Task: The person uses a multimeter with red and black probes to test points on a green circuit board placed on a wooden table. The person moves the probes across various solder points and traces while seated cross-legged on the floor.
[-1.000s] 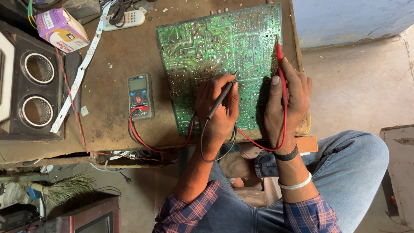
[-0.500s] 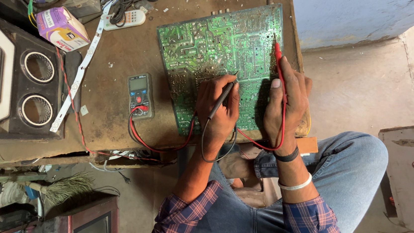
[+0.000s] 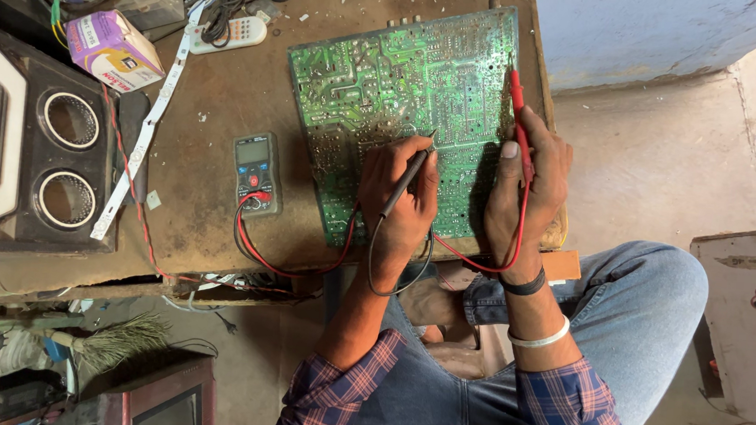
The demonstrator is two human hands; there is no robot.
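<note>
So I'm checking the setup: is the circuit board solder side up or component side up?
Solder side up: the green circuit board shows flat traces and solder points, no parts standing.

Speaker cabinet [image 3: 20, 136], small box [image 3: 114, 50], brush [image 3: 111, 341]

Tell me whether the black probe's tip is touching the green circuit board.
Touching: in the head view the black probe, held in the left hand, meets the green circuit board at its tip.

Quick count on the bench: one big green circuit board [image 3: 406, 106], one multimeter [image 3: 256, 175], and two probes, a black probe [image 3: 405, 180] and a red probe [image 3: 520, 129]. Two hands too, left hand [image 3: 399, 207] and right hand [image 3: 525, 193]. Also one speaker cabinet [image 3: 11, 135] with two round ports, one small cardboard box [image 3: 114, 50], one white remote [image 3: 229, 35].
</note>
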